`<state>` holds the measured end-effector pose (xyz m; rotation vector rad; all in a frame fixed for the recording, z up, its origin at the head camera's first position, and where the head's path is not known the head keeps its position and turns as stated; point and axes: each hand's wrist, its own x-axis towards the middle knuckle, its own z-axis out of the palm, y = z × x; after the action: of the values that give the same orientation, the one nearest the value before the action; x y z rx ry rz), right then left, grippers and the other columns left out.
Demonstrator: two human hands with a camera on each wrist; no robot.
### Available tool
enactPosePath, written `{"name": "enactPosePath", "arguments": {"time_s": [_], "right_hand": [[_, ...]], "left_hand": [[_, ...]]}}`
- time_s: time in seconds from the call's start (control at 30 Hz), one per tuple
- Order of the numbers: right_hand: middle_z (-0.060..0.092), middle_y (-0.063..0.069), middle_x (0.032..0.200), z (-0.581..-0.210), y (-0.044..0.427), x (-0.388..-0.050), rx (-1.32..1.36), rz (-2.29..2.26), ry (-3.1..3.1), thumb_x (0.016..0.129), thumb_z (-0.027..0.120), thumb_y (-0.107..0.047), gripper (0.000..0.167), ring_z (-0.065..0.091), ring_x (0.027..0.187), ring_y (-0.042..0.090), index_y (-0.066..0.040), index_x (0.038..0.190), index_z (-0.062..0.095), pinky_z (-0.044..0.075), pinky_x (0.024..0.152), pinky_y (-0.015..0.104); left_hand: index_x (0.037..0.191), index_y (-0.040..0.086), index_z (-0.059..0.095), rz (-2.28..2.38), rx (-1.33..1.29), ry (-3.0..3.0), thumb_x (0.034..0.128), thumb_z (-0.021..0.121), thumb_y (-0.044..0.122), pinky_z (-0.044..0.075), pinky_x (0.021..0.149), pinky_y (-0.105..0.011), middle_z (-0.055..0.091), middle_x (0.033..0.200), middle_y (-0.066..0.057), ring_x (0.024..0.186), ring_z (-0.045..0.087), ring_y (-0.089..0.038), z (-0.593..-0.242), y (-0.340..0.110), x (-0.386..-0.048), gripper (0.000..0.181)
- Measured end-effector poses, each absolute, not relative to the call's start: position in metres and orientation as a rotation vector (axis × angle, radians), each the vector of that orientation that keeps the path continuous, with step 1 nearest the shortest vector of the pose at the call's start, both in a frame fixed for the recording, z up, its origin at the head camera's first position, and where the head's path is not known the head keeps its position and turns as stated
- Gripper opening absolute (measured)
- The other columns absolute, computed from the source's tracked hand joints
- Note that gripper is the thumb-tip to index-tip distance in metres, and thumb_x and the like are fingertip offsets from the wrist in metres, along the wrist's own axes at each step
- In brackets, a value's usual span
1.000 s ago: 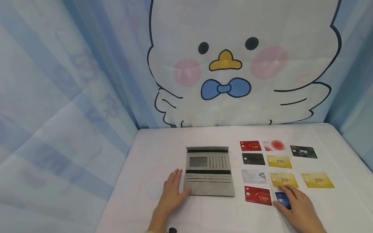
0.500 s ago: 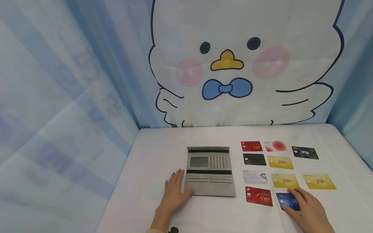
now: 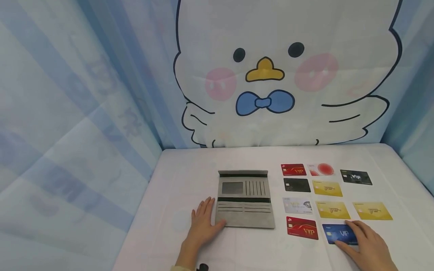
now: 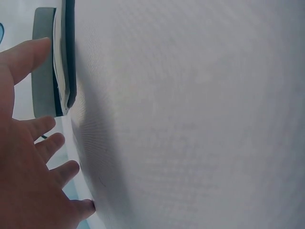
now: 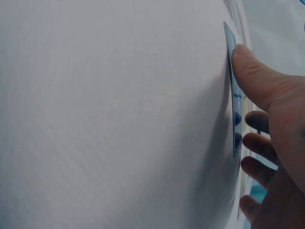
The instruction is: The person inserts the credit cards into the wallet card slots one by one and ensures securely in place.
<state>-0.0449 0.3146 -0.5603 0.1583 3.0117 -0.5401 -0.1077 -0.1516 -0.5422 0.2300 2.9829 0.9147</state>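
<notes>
A grey wallet [image 3: 244, 199] lies unfolded on the white table in the head view, its card slots and clear window facing up. Beside its left edge my left hand [image 3: 203, 225] rests flat with spread fingers, the thumb touching the lower left corner. That thumb also overlaps the wallet [image 4: 44, 93] in the left wrist view. At the lower right lies a blue VIP card [image 3: 340, 234], flat on the cloth. My right hand [image 3: 369, 242] is at its right end, thumb at the near edge and index finger at the far edge, the fingers relaxed.
Several other cards lie in rows right of the wallet: a red VIP card [image 3: 302, 227], a silver card [image 3: 297, 205], a yellow card [image 3: 332, 209], another yellow card [image 3: 372, 210] and a black card [image 3: 356, 177]. A printed curtain [image 3: 264, 128] hangs behind the table.
My right hand has slid right along the blue card, uncovering most of it, while the card has stayed in place. The left hand and wallet have not moved.
</notes>
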Motion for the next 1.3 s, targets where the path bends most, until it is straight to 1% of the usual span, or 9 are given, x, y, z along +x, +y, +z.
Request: {"name": "enactPosePath", "arguments": {"time_s": [0.1,0.23,0.33,0.43,0.6,0.8,1.1,1.3], "right_hand": [[0.036,0.038,0.127,-0.560,0.319,-0.044,0.177,-0.534,3.004,0.078,0.079,-0.058,0.097,0.038,0.108,0.059,0.015,0.132,0.045,0.033,0.095,0.077],[0.037,0.038,0.126,-0.561,0.324,-0.044,0.162,-0.520,3.007,0.077,0.080,-0.057,0.097,0.039,0.106,0.058,0.015,0.132,0.046,0.034,0.094,0.077],[0.038,0.038,0.125,-0.563,0.328,-0.043,0.140,-0.525,3.017,0.076,0.082,-0.054,0.095,0.040,0.106,0.057,0.015,0.131,0.047,0.034,0.094,0.077],[0.036,0.037,0.127,-0.565,0.331,-0.043,0.140,-0.557,3.030,0.077,0.083,-0.051,0.092,0.038,0.107,0.058,0.013,0.132,0.047,0.033,0.094,0.078],[0.034,0.037,0.130,-0.567,0.333,-0.043,0.172,-0.624,3.046,0.079,0.082,-0.051,0.089,0.033,0.109,0.059,0.009,0.134,0.046,0.030,0.093,0.080],[0.033,0.036,0.130,-0.569,0.334,-0.044,0.214,-0.668,3.035,0.078,0.083,-0.051,0.088,0.032,0.109,0.059,0.008,0.132,0.048,0.029,0.092,0.082],[0.029,0.039,0.130,-0.564,0.332,-0.044,0.276,-0.722,2.968,0.074,0.086,-0.049,0.086,0.030,0.110,0.061,0.008,0.129,0.050,0.027,0.093,0.082],[0.026,0.041,0.130,-0.560,0.334,-0.048,0.337,-0.781,2.919,0.071,0.088,-0.050,0.091,0.027,0.111,0.062,0.009,0.129,0.049,0.026,0.094,0.082]], "left_hand": [[0.149,0.000,0.042,0.911,0.229,2.982,0.0871,0.072,0.045,0.015,0.110,-0.075,0.039,0.154,-0.022,0.142,0.030,-0.048,-0.541,-0.152,-0.107,0.083],[0.149,0.000,0.042,0.907,0.230,2.977,0.0869,0.072,0.046,0.015,0.110,-0.075,0.039,0.154,-0.022,0.142,0.029,-0.048,-0.541,-0.152,-0.107,0.084],[0.150,0.000,0.041,0.912,0.234,2.971,0.0869,0.072,0.047,0.014,0.110,-0.074,0.038,0.155,-0.022,0.143,0.028,-0.048,-0.541,-0.153,-0.107,0.084],[0.150,0.000,0.041,0.921,0.242,2.967,0.0868,0.071,0.047,0.013,0.111,-0.074,0.037,0.155,-0.022,0.143,0.027,-0.048,-0.542,-0.153,-0.108,0.084],[0.150,0.000,0.041,0.918,0.239,2.967,0.0873,0.071,0.048,0.012,0.111,-0.074,0.036,0.156,-0.021,0.144,0.027,-0.047,-0.543,-0.153,-0.107,0.085],[0.151,0.000,0.040,0.919,0.237,2.956,0.0869,0.071,0.050,0.011,0.111,-0.074,0.036,0.156,-0.021,0.144,0.026,-0.048,-0.543,-0.153,-0.107,0.087],[0.151,0.001,0.041,0.860,0.218,2.972,0.0858,0.072,0.053,0.011,0.112,-0.072,0.039,0.155,-0.019,0.144,0.026,-0.046,-0.545,-0.152,-0.105,0.089],[0.150,0.001,0.042,0.857,0.224,2.981,0.0849,0.074,0.053,0.011,0.112,-0.072,0.039,0.155,-0.019,0.145,0.026,-0.045,-0.546,-0.151,-0.106,0.089]]}}
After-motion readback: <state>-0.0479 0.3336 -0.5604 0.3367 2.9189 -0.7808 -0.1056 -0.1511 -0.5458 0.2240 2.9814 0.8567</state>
